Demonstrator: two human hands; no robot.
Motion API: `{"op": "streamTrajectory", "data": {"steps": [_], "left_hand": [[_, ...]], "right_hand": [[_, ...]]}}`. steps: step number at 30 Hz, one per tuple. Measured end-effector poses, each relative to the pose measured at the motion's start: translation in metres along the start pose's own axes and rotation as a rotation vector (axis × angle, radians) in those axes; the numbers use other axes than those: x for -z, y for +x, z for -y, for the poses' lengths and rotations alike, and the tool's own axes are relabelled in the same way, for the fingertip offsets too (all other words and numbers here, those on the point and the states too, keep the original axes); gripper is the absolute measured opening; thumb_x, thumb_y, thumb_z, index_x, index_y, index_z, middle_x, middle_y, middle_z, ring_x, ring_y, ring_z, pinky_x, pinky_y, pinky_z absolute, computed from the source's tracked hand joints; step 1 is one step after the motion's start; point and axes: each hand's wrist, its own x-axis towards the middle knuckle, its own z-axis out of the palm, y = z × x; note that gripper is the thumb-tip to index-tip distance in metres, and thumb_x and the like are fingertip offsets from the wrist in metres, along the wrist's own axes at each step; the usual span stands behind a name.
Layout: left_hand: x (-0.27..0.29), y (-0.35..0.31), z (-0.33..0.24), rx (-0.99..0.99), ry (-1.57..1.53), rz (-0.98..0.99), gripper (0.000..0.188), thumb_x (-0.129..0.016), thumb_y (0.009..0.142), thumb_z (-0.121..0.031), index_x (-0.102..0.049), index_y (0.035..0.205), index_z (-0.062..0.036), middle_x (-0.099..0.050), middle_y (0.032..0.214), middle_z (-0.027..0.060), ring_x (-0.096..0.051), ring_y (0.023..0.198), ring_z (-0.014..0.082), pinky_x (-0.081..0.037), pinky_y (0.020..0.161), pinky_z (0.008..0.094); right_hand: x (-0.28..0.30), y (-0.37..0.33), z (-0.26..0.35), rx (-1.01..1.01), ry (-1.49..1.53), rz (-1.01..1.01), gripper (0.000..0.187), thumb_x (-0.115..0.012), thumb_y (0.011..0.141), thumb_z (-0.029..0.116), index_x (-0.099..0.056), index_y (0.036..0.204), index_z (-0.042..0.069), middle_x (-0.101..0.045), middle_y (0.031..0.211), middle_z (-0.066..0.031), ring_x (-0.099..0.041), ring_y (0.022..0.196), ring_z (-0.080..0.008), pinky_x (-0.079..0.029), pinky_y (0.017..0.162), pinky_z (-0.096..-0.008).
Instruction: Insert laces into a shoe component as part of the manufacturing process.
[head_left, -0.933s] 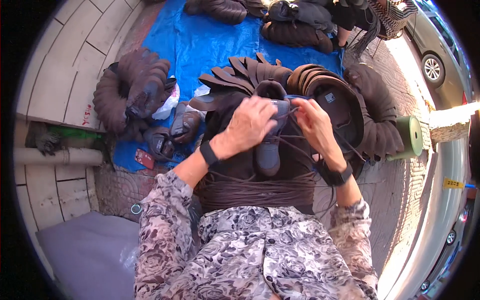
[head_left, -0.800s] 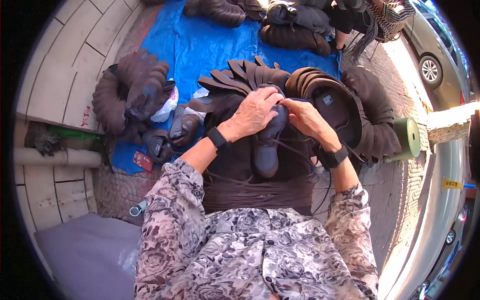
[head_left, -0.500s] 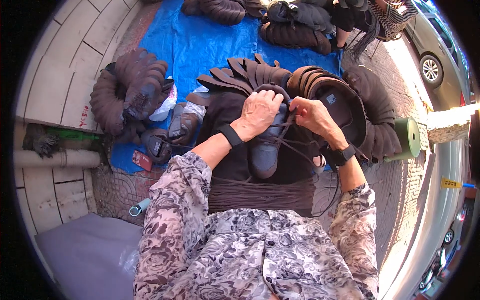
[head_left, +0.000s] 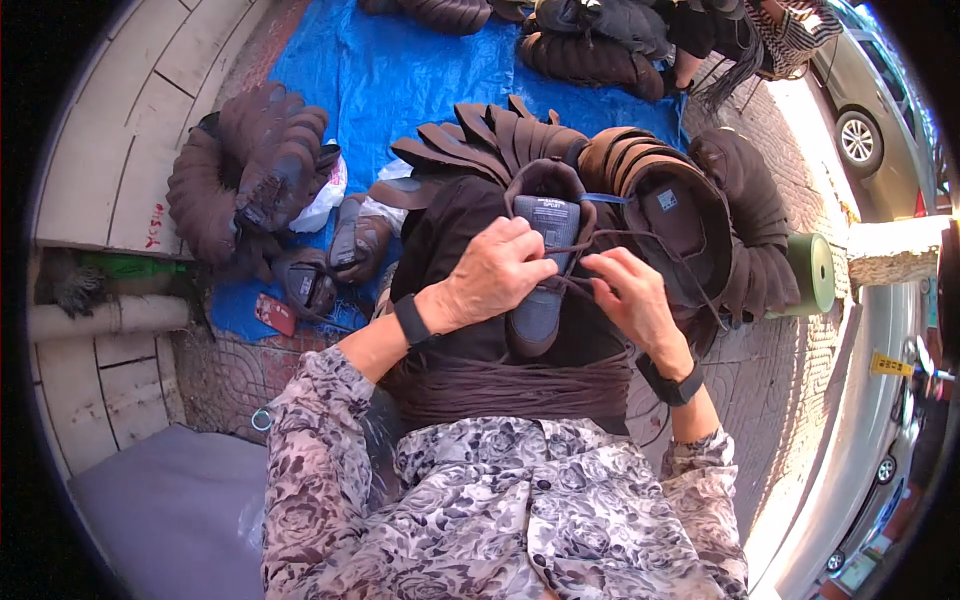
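Observation:
A grey-and-brown shoe [head_left: 548, 215] lies toe toward me on dark cloth [head_left: 450, 215] over my lap, its tongue upright and its collar away from me. My left hand [head_left: 502, 265] is closed in a pinch at the lacing. To the right of the tongue, my right hand [head_left: 632, 295] has its thumb and fingertips curled at the brown shoelace [head_left: 650, 237], which loops out to the right. A thin blue strip [head_left: 603, 198] sticks out beside the collar. Part of the toe and lower eyelets is hidden by my hands.
Nested rows of shoe uppers [head_left: 530, 138] fan out beyond the shoe, with another coil [head_left: 265, 150] at left. A bundle of laces [head_left: 510, 390] crosses my lap. A blue tarp [head_left: 400, 70], red phone [head_left: 274, 314] and green roll [head_left: 810, 270] surround me. Another person [head_left: 700, 40] sits far right.
My left hand has come down from the collar toward the lower lacing, uncovering the tongue and collar. My right hand has moved lower, away from the blue strip.

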Motion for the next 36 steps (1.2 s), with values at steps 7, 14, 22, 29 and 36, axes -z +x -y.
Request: {"op": "streamTrajectory", "data": {"steps": [7, 14, 22, 29, 36], "left_hand": [[-0.024, 0.000, 0.008, -0.020, 0.191, 0.114, 0.025, -0.070, 0.066, -0.018, -0.060, 0.088, -0.0105, -0.050, 0.078, 0.0026, -0.049, 0.076, 0.0209, -0.040, 0.066, 0.0333], [-0.026, 0.004, 0.008, -0.025, 0.170, 0.153, 0.020, -0.068, 0.068, -0.021, -0.058, 0.082, -0.0113, -0.048, 0.076, 0.0028, -0.050, 0.076, 0.0195, -0.039, 0.068, 0.0328], [-0.019, 0.004, 0.007, -0.109, 0.198, 0.190, 0.008, -0.060, 0.069, -0.018, -0.057, 0.072, -0.0108, -0.051, 0.073, 0.0031, -0.051, 0.079, 0.0187, -0.039, 0.070, 0.0333], [0.107, -0.075, 0.070, 0.433, 0.497, -0.104, 0.005, -0.060, 0.076, -0.009, -0.062, 0.073, -0.0057, -0.058, 0.072, 0.0088, -0.057, 0.075, 0.0273, -0.042, 0.067, 0.0388], [0.102, -0.096, 0.071, 0.579, 0.396, -0.026, 0.042, -0.064, 0.073, -0.008, -0.056, 0.114, -0.0066, -0.054, 0.102, 0.0141, -0.048, 0.097, 0.0307, -0.039, 0.086, 0.0399]], "right_hand": [[-0.008, 0.018, -0.012, 0.061, -0.128, 0.125, 0.031, -0.059, 0.069, -0.001, -0.057, 0.097, 0.011, -0.049, 0.084, -0.0091, -0.057, 0.078, -0.0280, -0.048, 0.067, -0.0360], [-0.007, 0.016, -0.011, -0.046, -0.002, 0.101, 0.025, -0.059, 0.071, -0.001, -0.058, 0.094, 0.010, -0.050, 0.083, -0.0094, -0.057, 0.080, -0.0300, -0.048, 0.068, -0.0381], [-0.009, 0.015, -0.016, -0.045, 0.003, 0.096, 0.022, -0.058, 0.072, 0.000, -0.058, 0.091, 0.011, -0.051, 0.083, -0.0087, -0.057, 0.080, -0.0297, -0.048, 0.069, -0.0378], [-0.013, 0.009, -0.027, -0.088, 0.039, 0.078, 0.019, -0.056, 0.073, 0.003, -0.059, 0.090, 0.012, -0.053, 0.083, -0.0084, -0.057, 0.081, -0.0285, -0.048, 0.070, -0.0369], [0.004, -0.002, 0.004, 0.145, -0.091, -0.116, 0.032, -0.069, 0.069, 0.009, -0.061, 0.099, 0.006, -0.059, 0.088, -0.0074, -0.054, 0.086, -0.0260, -0.045, 0.075, -0.0361]]}}
